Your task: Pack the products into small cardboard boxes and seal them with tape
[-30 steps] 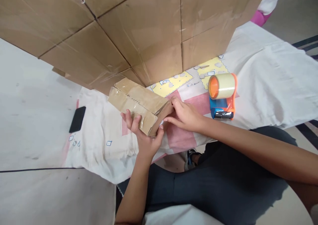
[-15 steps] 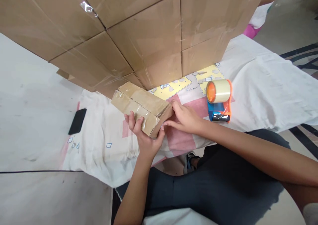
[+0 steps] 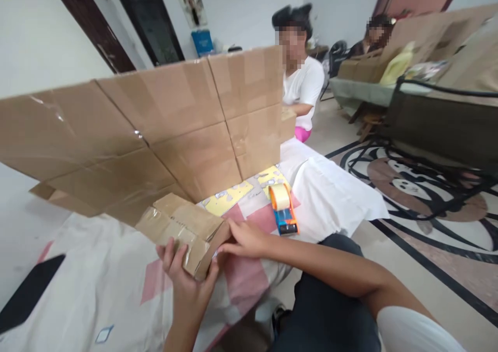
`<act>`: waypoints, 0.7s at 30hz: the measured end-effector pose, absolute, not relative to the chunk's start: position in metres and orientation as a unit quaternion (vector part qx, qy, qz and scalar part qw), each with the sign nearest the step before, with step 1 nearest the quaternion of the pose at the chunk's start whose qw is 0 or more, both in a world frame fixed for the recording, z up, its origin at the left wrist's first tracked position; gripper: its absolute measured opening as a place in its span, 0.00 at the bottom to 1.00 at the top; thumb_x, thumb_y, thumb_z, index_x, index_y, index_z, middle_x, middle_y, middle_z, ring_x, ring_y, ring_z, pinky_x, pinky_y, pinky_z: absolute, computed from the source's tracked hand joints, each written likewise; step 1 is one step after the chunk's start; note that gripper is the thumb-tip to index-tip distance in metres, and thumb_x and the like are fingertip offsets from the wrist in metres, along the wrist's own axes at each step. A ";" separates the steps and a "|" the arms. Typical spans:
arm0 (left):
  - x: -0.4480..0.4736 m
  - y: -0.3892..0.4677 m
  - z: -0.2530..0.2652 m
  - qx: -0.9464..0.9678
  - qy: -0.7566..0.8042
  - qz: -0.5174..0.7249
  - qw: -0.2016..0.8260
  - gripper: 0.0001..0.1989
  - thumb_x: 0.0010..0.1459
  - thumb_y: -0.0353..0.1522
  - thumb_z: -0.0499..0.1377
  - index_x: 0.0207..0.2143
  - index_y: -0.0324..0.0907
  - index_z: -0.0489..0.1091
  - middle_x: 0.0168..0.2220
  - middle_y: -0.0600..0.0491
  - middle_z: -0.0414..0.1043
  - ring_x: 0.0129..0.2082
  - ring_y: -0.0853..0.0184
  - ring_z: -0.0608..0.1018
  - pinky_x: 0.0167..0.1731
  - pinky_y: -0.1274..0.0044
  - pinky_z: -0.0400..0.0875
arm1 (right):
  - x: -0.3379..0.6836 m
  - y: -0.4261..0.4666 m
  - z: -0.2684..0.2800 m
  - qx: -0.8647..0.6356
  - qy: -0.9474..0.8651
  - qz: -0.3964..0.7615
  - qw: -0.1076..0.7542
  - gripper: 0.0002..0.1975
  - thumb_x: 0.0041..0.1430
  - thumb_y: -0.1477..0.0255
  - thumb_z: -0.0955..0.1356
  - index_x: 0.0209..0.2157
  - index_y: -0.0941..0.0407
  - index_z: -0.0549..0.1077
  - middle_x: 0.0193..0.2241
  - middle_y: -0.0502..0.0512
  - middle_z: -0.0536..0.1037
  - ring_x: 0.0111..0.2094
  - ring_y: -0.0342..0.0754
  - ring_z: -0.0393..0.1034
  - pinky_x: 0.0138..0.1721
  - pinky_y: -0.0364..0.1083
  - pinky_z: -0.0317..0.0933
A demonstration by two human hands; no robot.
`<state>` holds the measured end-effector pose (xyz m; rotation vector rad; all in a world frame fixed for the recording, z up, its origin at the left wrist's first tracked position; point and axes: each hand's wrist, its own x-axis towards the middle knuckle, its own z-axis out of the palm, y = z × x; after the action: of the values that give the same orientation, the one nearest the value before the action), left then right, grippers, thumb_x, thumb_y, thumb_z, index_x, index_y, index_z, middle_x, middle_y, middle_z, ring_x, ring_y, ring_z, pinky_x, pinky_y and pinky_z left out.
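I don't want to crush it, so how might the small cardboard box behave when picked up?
The small cardboard box should mostly hold its shape, as its faces look fairly flat. Its end near the right hand may flex, since a gap shows along the edge there. The tape looks glossy, so it could feel slick.

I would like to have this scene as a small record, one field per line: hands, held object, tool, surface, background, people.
Held object: small cardboard box, shiny tape on it
Left hand: grips the box's near side
Right hand: fingers at the box's right end
Tool: orange-and-blue tape dispenser, right of the box
Surface: patterned tablecloth
Far left: black phone, cut by picture edge
Background: stacked cardboard cartons
People: person in white shirt, beyond the cartons; another farther right
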<state>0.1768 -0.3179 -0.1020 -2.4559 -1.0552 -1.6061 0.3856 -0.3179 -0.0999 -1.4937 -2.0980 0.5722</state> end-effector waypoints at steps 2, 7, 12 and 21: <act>0.180 -0.315 -0.096 -0.793 -0.312 -0.523 0.018 0.44 0.52 0.31 0.69 0.68 0.48 0.51 0.69 0.38 0.49 0.73 0.46 0.49 0.70 0.44 0.37 | 0.387 -0.321 -0.097 -0.555 -0.768 0.194 0.255 0.41 0.61 0.43 0.65 0.60 0.63 0.61 0.45 0.73 0.80 0.43 0.67 0.79 0.38 0.55 0.68; 0.200 -0.314 -0.056 -0.811 -0.262 -0.522 0.024 0.43 0.53 0.30 0.68 0.67 0.49 0.51 0.69 0.39 0.49 0.73 0.46 0.50 0.69 0.43 0.41 | 0.401 -0.341 -0.063 -0.592 -0.728 0.160 0.305 0.39 0.61 0.44 0.66 0.58 0.63 0.62 0.37 0.66 0.82 0.39 0.64 0.79 0.35 0.51 0.66; 0.258 -0.305 0.002 -0.837 -0.174 -0.519 0.004 0.38 0.56 0.31 0.67 0.64 0.48 0.52 0.70 0.37 0.49 0.74 0.45 0.43 0.68 0.44 0.46 | 0.448 -0.368 -0.018 -0.641 -0.645 0.078 0.409 0.33 0.61 0.46 0.67 0.52 0.60 0.64 0.31 0.59 0.80 0.33 0.58 0.77 0.33 0.49 0.64; 0.458 -0.287 0.030 -0.927 -0.004 -0.345 -0.149 0.29 0.58 0.29 0.61 0.60 0.42 0.55 0.71 0.37 0.48 0.75 0.51 0.39 0.71 0.55 0.48 | 0.570 -0.409 -0.046 -0.710 -0.358 -0.042 0.604 0.23 0.64 0.53 0.66 0.51 0.55 0.64 0.36 0.60 0.80 0.33 0.56 0.76 0.33 0.50 0.66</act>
<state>0.4583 -0.2874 0.0302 -3.2236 -0.0138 -1.2000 0.5697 -0.4086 -0.0457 -1.6443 -0.8295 -0.0978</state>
